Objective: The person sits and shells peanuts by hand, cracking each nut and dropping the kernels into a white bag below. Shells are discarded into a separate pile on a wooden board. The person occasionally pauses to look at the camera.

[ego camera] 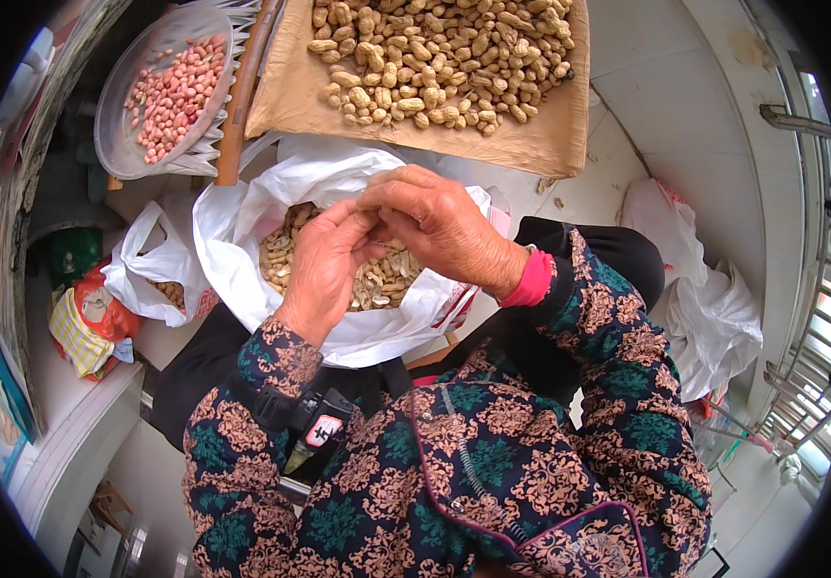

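My left hand [327, 266] and my right hand [444, 224] meet at the fingertips above a white plastic bag [224, 249] of peanut shells [386, 282]. Their curled fingers hide whatever lies between them, so I cannot tell if a peanut is held. Beyond the bag, unshelled peanuts [423, 65] are heaped on a brown cardboard sheet [531, 148]. At the upper left, a clear plastic bowl [116, 123] holds shelled pink peanuts [177, 97].
A smaller white bag [155, 267] with peanuts sits left of the large bag, near a red bag with a striped cloth [82, 332]. White plastic bags [711, 311] lie by the right wall. A wooden bar [242, 101] stands between bowl and cardboard.
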Tool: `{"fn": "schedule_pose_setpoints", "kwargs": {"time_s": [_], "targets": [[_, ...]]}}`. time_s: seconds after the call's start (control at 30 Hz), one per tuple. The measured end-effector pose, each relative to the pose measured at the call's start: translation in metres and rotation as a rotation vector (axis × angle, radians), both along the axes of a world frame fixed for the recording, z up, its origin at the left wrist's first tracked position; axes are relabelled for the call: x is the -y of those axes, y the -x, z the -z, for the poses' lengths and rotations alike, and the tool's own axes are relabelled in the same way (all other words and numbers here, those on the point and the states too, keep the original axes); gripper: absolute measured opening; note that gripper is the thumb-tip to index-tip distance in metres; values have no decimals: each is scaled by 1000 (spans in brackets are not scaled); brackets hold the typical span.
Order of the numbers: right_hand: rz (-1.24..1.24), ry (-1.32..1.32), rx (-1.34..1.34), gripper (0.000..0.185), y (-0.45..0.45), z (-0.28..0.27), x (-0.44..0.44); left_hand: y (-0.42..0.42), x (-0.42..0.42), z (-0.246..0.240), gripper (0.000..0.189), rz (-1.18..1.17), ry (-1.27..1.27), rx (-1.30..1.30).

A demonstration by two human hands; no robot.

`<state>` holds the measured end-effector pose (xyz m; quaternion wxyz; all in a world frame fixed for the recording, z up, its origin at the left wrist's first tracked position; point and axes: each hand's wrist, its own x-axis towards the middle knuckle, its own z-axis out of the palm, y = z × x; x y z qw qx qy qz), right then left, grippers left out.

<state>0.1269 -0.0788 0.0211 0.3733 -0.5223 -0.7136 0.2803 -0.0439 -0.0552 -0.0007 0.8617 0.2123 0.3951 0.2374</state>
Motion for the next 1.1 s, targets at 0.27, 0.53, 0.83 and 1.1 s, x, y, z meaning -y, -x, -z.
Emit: {"fn": "schedule_pose_setpoints", "kwargs": {"time_s": [0.27,0.53,0.83,1.1], "targets": [[16,796,-273,18,-22,10,5,29,-9,-4,23,-14,-23,-80],[424,99,528,15,-71,45,-35,24,-10,-14,26,-52,-95,-20],[463,201,775,14,-76,64,-49,16,-13,-21,26,-3,-107,-14],[354,589,-861,23,-65,10,-33,0,-17,-29,25,-22,-116,23]]}}
